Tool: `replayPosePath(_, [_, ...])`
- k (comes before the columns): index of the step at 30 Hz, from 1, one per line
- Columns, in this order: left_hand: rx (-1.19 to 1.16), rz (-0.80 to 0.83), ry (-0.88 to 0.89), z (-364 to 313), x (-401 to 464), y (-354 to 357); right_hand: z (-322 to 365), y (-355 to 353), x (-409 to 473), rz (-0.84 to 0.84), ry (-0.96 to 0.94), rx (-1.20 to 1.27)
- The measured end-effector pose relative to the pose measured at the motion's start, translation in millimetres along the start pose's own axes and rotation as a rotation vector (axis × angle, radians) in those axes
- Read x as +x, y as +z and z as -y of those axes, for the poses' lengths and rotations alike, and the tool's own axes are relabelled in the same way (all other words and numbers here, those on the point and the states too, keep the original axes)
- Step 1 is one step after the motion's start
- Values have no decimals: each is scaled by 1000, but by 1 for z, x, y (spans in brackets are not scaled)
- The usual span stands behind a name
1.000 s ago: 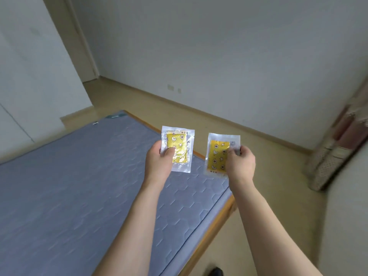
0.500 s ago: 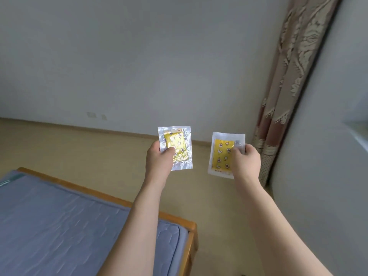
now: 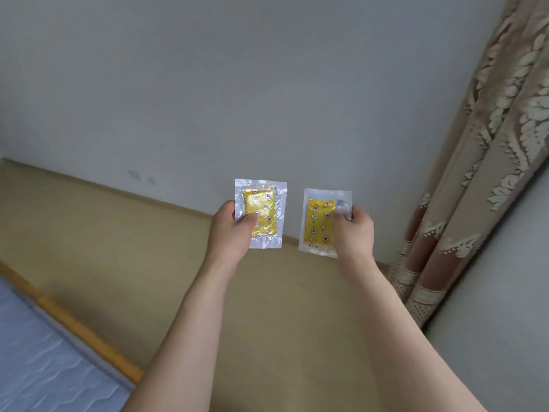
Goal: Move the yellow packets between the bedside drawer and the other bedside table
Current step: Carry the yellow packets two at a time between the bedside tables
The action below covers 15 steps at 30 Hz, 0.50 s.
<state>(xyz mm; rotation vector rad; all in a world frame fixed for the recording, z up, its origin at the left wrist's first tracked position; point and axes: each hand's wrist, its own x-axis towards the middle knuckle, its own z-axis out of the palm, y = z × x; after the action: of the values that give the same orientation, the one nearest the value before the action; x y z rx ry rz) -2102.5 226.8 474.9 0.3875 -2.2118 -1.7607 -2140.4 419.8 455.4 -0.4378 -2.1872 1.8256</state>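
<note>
We're mid-carry, one yellow packet per hand. Left hand (image 3: 230, 230) pinches the left packet (image 3: 261, 214) at its 8 o'clock corner, thumb on the front face. Right hand (image 3: 353, 230) pinches the right packet (image 3: 322, 223) along its 3 o'clock edge, fingers curled round it. Both packets are held upright in the air, side by side and apart, over the floor (image 3: 118, 233), with the wall (image 3: 237, 84) at 12 o'clock. Curtain (image 3: 475, 173) at 2 o'clock, bed (image 3: 44, 367) corner at 8 o'clock. Neither bedside worktop nor drawer is in view.

Our read: transit leg. To do it well, we keep the pinches firm on the slick film, keep the packets separated, and get the destination in sight before lowering either one.
</note>
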Motion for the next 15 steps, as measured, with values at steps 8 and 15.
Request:
replayPosePath(8, [2,-295,-77,37,156,-49,16,192,110,296,-11,81])
replayPosePath(15, [-103,-547,-93,41,292,-143,74,381,166,532,-102,67])
